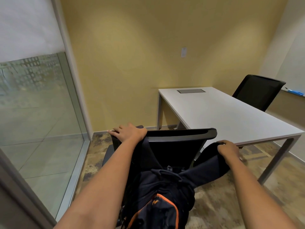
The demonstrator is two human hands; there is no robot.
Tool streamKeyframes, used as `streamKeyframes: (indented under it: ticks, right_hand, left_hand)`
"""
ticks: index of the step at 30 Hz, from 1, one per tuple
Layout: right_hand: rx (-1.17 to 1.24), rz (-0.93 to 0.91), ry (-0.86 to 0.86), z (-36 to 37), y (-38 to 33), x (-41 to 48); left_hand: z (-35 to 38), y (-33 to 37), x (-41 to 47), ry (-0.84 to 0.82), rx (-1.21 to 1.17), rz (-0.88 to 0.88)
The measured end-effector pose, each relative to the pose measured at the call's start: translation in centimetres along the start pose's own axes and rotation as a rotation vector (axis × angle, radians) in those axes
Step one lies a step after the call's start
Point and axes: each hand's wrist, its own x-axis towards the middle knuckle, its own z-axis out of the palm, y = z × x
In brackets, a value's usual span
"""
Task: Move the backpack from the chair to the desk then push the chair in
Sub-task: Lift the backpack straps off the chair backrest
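While both hands grip backpack [158, 192] straps, left hand [128, 133] at chair [181, 139] edge, right hand [228, 150] near desk [231, 116] edge

The desk [231, 116] top is bare apart from a flush cable hatch [191, 91] near the wall, so its whole near side is open from above. Between the person and the desk stands the chair [178, 142], its backrest blocking the direct way forward; the backpack [161, 192] hangs against it. A glass partition [41, 113] closes the left side, leaving a narrow strip of floor. A second chair [259, 91] crowds the desk's far edge.
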Motion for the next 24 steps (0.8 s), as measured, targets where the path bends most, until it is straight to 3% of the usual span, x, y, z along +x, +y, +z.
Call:
streamKeyframes:
  ticks: [3, 8, 17, 21, 24]
  right_hand:
    - [0.037, 0.042, -0.046, 0.8, 0.4, -0.9]
    - [0.077, 0.087, -0.107, 1.6, 0.5, -1.8]
    - [0.189, 0.135, -0.161, 3.3, -1.6, -2.9]
    - [0.29, 0.175, -0.189, 4.4, -1.8, -2.9]
    - [0.334, 0.182, -0.238, 5.3, -2.3, -3.5]
  left_hand:
    - [-0.9, 0.0, 0.1, -0.086, -0.025, -0.092]
    - [-1.3, -0.8, 1.1, -0.055, -0.103, -0.16]
    - [-3.5, -3.8, 3.4, -0.043, -0.102, 0.044]
    - [-4.8, -5.3, 4.7, -0.206, -0.162, 0.061]
    - [-4.8, -6.8, 5.7, -0.416, -0.403, 0.05]
